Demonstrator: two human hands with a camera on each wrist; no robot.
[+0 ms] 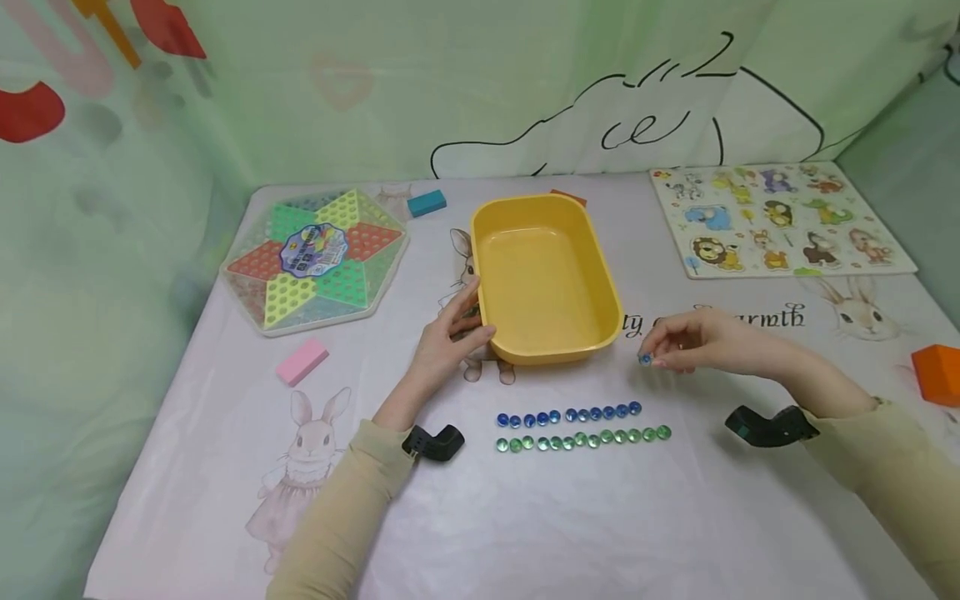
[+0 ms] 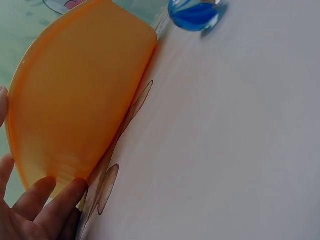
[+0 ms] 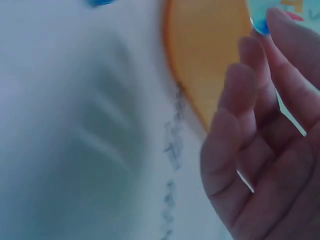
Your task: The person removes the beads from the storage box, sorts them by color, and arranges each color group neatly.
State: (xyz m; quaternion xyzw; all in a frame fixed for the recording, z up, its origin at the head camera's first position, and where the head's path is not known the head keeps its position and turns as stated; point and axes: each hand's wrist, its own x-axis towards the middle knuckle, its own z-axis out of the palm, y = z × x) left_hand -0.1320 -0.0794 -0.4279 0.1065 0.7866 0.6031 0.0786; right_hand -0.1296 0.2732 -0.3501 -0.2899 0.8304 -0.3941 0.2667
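Note:
Between thumb and fingertips, my right hand (image 1: pixel 701 340) pinches a blue glass marble (image 1: pixel 645 359), held right of the yellow basin (image 1: pixel 551 354). The right wrist view shows that marble (image 3: pixel 260 25) only partly, at the fingertips. My left hand (image 1: pixel 444 346) rests against the basin's near left side. Its fingers (image 2: pixel 62 202) touch the outer wall with nothing curled round it. In front of the basin lie a row of blue glass marbles (image 1: pixel 596 413), with a small gap in it, and a row of green glass marbles (image 1: pixel 581 439) nearer me.
A Chinese checkers board (image 1: pixel 311 258) lies at the back left, with a pink block (image 1: pixel 302 361) and a blue block (image 1: pixel 427 203) near it. An animal puzzle board (image 1: pixel 780 218) is at the back right. An orange block (image 1: pixel 937 375) sits at the right edge.

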